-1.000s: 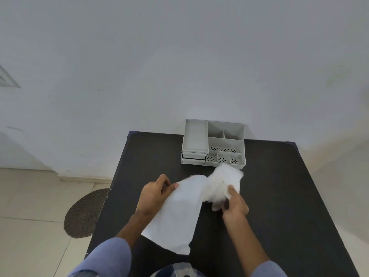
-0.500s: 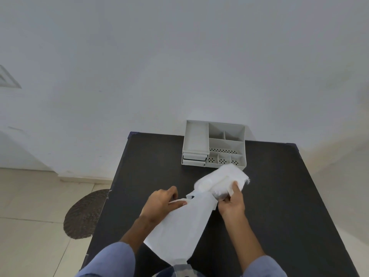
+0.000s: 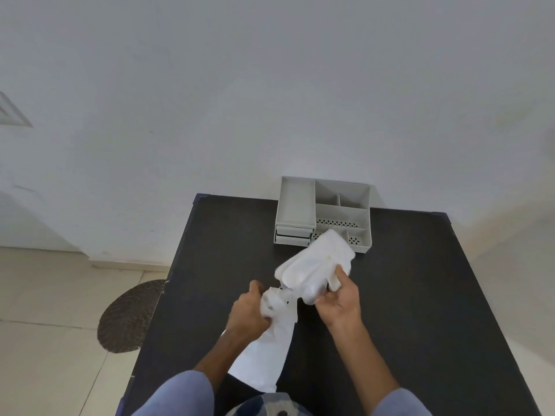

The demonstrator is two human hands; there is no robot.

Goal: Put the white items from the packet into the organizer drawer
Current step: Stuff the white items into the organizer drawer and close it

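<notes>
Matte black table (image 3: 420,295); hands grip crinkled packet (image 3: 267,343), soft white bundle (image 3: 315,265).

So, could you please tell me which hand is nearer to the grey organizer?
Right. The right hand, holding the white items, sits just before the organizer; the left hand grips the packet farther back.

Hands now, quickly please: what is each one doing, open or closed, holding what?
Left hand: closed on the packet.
Right hand: closed on the white items, clear of the packet.
</notes>
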